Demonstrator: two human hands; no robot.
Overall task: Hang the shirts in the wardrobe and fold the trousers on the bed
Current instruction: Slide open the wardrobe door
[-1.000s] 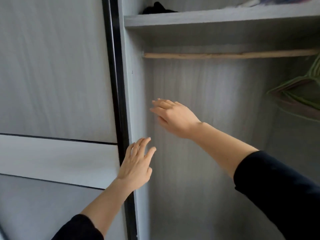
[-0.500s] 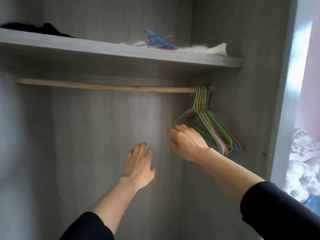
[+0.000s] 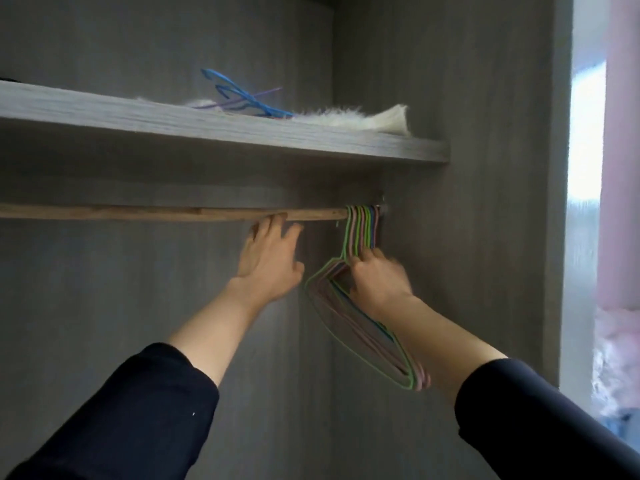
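Above rail: shelf bearing loose hangers. On rail's right end: hanger bunch, gripped by right hand. Under rail, leftward: left hand.

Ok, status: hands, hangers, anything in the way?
Left hand open, fingertips at the rail. Right hand grips the hangers, hooked at the rail's right end. Rail otherwise bare, nothing in the way.

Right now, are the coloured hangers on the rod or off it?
On it. The hangers hook over the wooden rod at its right end; the right hand grips them just below the hooks.
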